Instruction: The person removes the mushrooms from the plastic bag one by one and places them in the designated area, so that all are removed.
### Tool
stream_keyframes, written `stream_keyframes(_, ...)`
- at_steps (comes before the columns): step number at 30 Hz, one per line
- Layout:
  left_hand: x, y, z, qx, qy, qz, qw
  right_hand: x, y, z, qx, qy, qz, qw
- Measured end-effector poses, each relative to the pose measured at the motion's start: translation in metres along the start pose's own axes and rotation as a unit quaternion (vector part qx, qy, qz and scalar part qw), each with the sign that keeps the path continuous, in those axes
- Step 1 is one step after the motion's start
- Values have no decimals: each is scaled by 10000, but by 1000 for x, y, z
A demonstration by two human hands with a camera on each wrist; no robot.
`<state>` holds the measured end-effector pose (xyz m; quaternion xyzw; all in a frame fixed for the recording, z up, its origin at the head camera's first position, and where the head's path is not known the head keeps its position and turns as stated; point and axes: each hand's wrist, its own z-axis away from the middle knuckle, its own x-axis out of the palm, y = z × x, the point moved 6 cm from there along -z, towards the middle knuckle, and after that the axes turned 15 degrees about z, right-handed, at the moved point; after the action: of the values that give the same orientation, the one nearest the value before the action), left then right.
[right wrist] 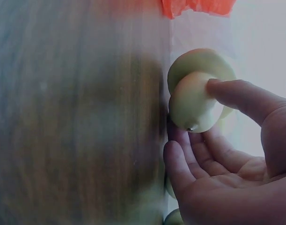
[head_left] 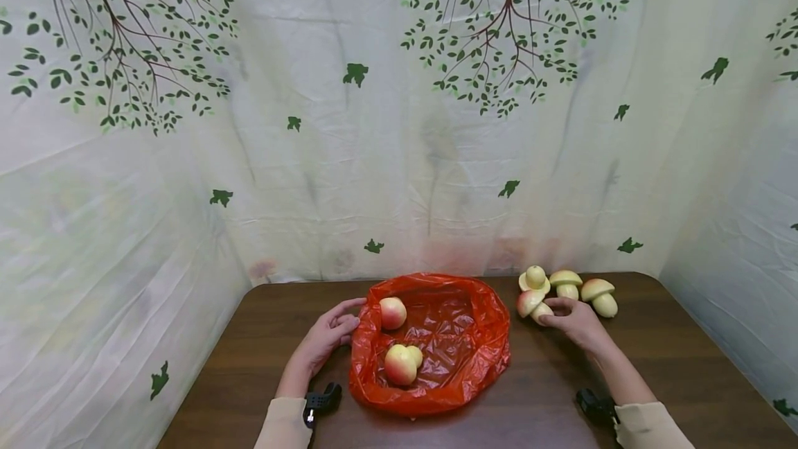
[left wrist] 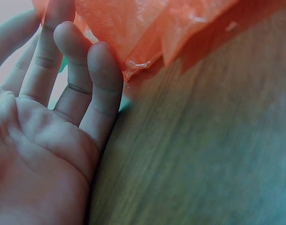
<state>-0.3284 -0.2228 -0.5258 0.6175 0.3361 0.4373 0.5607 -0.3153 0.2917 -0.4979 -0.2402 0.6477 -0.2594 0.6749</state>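
Observation:
A crinkled red plastic bag (head_left: 430,404) stands wide-mouthed on the table. In it lie a toy mushroom (head_left: 400,366) with a red-and-cream cap and a second rounded red-and-cream piece (head_left: 393,313), its lower part hidden. My left hand (head_left: 328,335) touches the bag's left side, fingers only slightly bent, as the left wrist view also shows on the bag's side (left wrist: 128,33). Right of the bag, my right hand (head_left: 578,324) pinches the pale stem of a toy mushroom (head_left: 530,302). In the right wrist view the thumb presses that mushroom's stem (right wrist: 194,105), with fingers beneath.
Beside my right hand, near the table's back edge, are more toy mushrooms: one turned stem-up (head_left: 534,278), one upright (head_left: 566,283) and one tilted (head_left: 600,296). The dark wooden table (head_left: 536,393) ends at a leaf-printed white curtain (head_left: 399,158).

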Motion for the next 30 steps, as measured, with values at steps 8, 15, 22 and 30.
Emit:
stream_keyframes(8, 2, -1, -1, -15, 11, 78, 10000, 0, 1, 1, 42, -65, 55, 10000)
stream_keyframes(15, 2, 0, 0, 29, -36, 43, 10000, 0, 1, 1, 32, -16, 92, 10000)
stream_keyframes(22, 2, 0, 0, 25, -21, 45, 10000, 0, 0, 1, 44, -28, 123, 9999)
stream_keyframes(30, 2, 0, 0, 22, -6, 66, 10000, 0, 0, 1, 47, -37, 120, 9999)
